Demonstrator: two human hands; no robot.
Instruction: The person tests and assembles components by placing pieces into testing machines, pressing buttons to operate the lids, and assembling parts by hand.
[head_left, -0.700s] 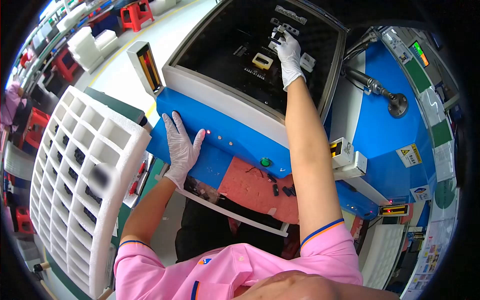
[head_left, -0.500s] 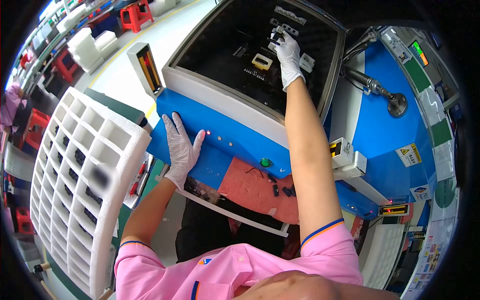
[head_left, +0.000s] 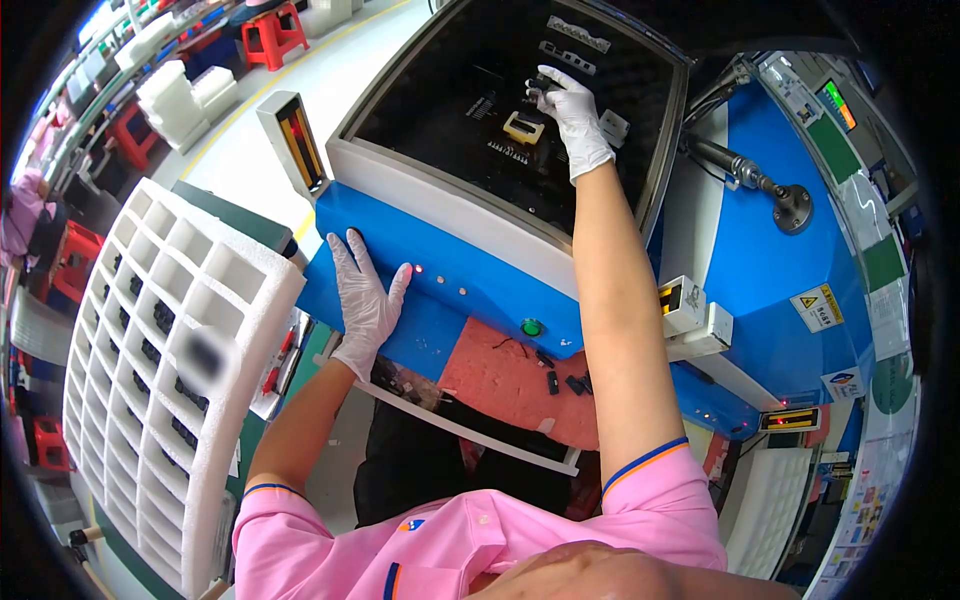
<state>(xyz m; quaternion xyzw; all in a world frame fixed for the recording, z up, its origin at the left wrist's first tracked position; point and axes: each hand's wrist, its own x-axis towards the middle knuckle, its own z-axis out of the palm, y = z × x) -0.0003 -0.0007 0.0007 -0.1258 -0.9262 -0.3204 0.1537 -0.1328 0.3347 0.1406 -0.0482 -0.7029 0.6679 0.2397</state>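
Observation:
My gloved right hand (head_left: 574, 112) reaches over the black panel (head_left: 430, 130) of the machine, its fingers closed on a small black part (head_left: 541, 88). Just below and left of that part is a yellow-rimmed fixture (head_left: 523, 127). A pale block (head_left: 614, 126) lies to the right of my wrist, and two metal strips, one of them (head_left: 579, 34) the uppermost, lie above my fingers. My gloved left hand (head_left: 366, 300) rests on the machine's blue front (head_left: 460, 245), fingers spread and holding nothing. Its thumb is beside a small red-lit button (head_left: 419, 269).
A white foam tray (head_left: 225, 400) with black parts in some compartments stands at left. Small black parts (head_left: 552, 382) lie on a pink mat (head_left: 495, 385) below a green button (head_left: 531, 327). Sensor posts (head_left: 293, 140) flank the machine. A person in pink (head_left: 22, 215) is far left.
My right hand has moved slightly left and down over the panel with the black part, away from the metal strips. My left hand stays on the blue front.

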